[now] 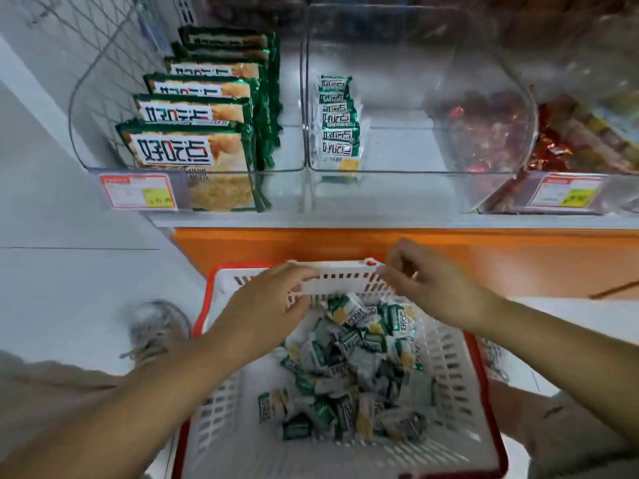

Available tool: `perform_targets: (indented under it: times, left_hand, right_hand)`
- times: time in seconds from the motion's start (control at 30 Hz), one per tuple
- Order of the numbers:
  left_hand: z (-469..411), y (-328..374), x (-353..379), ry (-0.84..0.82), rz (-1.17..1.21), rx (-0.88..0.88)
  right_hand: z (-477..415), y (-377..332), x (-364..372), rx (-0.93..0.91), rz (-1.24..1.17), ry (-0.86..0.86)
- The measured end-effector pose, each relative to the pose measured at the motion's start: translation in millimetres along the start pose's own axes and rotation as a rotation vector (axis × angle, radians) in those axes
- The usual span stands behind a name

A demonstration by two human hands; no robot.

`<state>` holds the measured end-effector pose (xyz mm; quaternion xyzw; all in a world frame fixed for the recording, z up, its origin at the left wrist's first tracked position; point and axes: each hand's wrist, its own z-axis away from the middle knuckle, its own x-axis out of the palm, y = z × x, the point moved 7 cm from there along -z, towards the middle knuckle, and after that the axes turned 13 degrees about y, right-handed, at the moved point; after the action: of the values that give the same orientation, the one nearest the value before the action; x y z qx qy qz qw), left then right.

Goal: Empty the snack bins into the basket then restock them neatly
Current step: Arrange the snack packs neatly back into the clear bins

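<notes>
A white slotted basket (pixel 453 357) with a red rim stands on the floor below the shelf. It holds a heap of small green-and-white snack packets (pixel 352 368). My left hand (pixel 266 305) grips the left end of the white slotted handle (pixel 339 280) at the basket's far rim, fingers over it and thumb under. My right hand (pixel 425 281) pinches the handle's right end with curled fingers. The middle clear bin (pixel 408 171) holds only a short row of the same small packets (pixel 338 122) along its left wall.
The left clear bin (pixel 276 167) holds several large green packets (pixel 193 140) standing in a row. The right bin (pixel 619 191) holds red-wrapped snacks (pixel 560 140). Price tags (pixel 138 191) hang on the shelf front above an orange panel (pixel 484 257). My shoe (pixel 155 330) is left of the basket.
</notes>
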<state>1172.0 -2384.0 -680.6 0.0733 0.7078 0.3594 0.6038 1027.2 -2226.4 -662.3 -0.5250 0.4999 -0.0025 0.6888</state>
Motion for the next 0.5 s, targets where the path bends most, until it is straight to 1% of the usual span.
perform_targets:
  times: [0.03, 0.1, 0.13, 0.2, 0.27, 0.37, 0.43, 0.5]
  left_hand:
    - [2.6, -11.3, 26.3, -0.074, -0.026, -0.032]
    - [6.3, -29.3, 73.3, -0.171, -0.027, -0.106]
    - [8.6, -37.1, 92.7, -0.196, -0.008, -0.156]
    - [14.9, -57.6, 130.3, -0.25, 0.049, -0.284]
    - [23.3, -76.7, 159.1, -0.283, 0.093, -0.387]
    - [32.5, -100.0, 185.5, -0.317, 0.152, -0.501]
    - [37.4, -106.0, 196.6, -0.386, 0.191, -0.524]
    - [39.0, -122.7, 204.4, -0.401, 0.189, -0.575]
  right_hand:
    - [9.2, 28.7, 19.3, 0.095, -0.013, -0.076]
    - [26.3, 80.6, 49.9, 0.264, -0.006, -0.172]
    - [34.1, 99.1, 60.3, 0.347, 0.019, -0.18]
    - [45.9, 124.3, 78.2, 0.48, -0.017, -0.123]
    - [54.7, 135.7, 99.0, 0.535, -0.081, -0.093]
    - [58.0, 148.9, 123.0, 0.525, 0.065, -0.121]
    - [52.2, 159.4, 128.4, 0.536, 0.088, -0.072]
    - [45.1, 172.9, 134.6, 0.557, 0.098, -0.056]
